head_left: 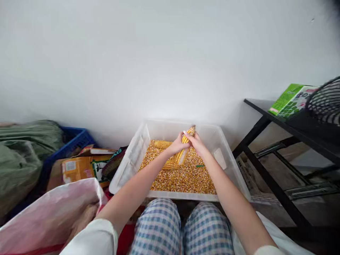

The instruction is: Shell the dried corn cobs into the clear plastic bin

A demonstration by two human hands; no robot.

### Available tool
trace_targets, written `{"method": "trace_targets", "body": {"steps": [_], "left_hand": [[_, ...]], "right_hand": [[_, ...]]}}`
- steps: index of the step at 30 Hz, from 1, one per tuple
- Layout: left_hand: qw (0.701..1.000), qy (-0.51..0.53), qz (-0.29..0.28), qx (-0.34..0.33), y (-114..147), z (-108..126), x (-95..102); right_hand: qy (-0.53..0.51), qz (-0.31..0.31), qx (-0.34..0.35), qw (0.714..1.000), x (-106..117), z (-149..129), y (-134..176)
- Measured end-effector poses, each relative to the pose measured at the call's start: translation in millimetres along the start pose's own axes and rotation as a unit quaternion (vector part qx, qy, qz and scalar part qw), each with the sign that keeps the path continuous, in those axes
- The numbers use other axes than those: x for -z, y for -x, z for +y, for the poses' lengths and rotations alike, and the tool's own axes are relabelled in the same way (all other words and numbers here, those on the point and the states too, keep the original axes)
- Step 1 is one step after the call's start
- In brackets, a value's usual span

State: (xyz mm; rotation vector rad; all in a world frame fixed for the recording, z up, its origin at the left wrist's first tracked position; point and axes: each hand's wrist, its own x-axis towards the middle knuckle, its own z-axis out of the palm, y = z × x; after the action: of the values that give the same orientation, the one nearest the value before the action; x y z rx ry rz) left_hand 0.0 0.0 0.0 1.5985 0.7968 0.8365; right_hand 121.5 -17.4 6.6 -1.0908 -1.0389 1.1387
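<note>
Corn cob (185, 139) — being grasped by left hand (178, 144) and right hand (198, 144), pointing its tip toward one o'clock over loose kernels (186, 180) in a translucent bin (129, 166). Neighbouring another cob (162, 144) at nine o'clock — and, farther out, a blue crate (77, 141) at nine, black stand (305, 131) at three.

Cob (185, 139) partly covered by hands (176, 145), green sack (18, 156) cut off

Arms (142, 182) reach forward, left hand (178, 145) beside right hand (198, 146), fingers (186, 145) curled.
</note>
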Motion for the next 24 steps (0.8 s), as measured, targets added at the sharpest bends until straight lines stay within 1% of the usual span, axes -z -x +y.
{"method": "trace_targets", "body": {"steps": [4, 6, 7, 8, 11, 12, 13, 17, 20, 22, 24], "left_hand": [[0.999, 0.039, -0.017, -0.019, -1, 7, 2.0], [0.999, 0.033, -0.009, -0.041, -2, 7, 2.8], [0.999, 0.018, -0.002, -0.052, -2, 6, 3.0], [0.998, -0.007, 0.005, -0.060, -2, 5, 3.0], [0.994, -0.085, 0.008, -0.068, -1, -1, 1.5], [0.993, -0.094, 0.005, -0.069, -1, -2, 0.5], [0.993, -0.090, -0.002, -0.070, -1, -3, -0.6], [0.996, -0.028, -0.032, -0.076, -1, -4, -2.4], [0.997, 0.017, -0.043, -0.058, 1, 0, 1.7], [0.997, 0.032, -0.046, -0.055, 1, 5, 5.5], [0.996, 0.023, -0.044, -0.068, 1, 9, 8.2]], "right_hand": [[-0.045, -0.033, 0.009, 0.998, 1, -7, 0], [-0.084, -0.070, 0.012, 0.994, 0, -10, 0], [-0.092, -0.075, 0.008, 0.993, -1, -10, 1], [-0.087, -0.062, 0.005, 0.994, -2, -10, 1], [-0.035, 0.031, 0.007, 0.999, -6, -6, -1], [-0.022, 0.050, 0.008, 0.998, -6, -4, -1], [-0.017, 0.053, 0.007, 0.998, -6, -3, -2], [-0.015, 0.026, 0.010, 1.000, -3, -1, -2], [-0.013, 0.003, 0.018, 1.000, -1, -3, 0], [-0.031, -0.027, 0.026, 0.999, 1, -5, 1], [-0.067, -0.066, 0.034, 0.995, 2, -9, 2]]}}
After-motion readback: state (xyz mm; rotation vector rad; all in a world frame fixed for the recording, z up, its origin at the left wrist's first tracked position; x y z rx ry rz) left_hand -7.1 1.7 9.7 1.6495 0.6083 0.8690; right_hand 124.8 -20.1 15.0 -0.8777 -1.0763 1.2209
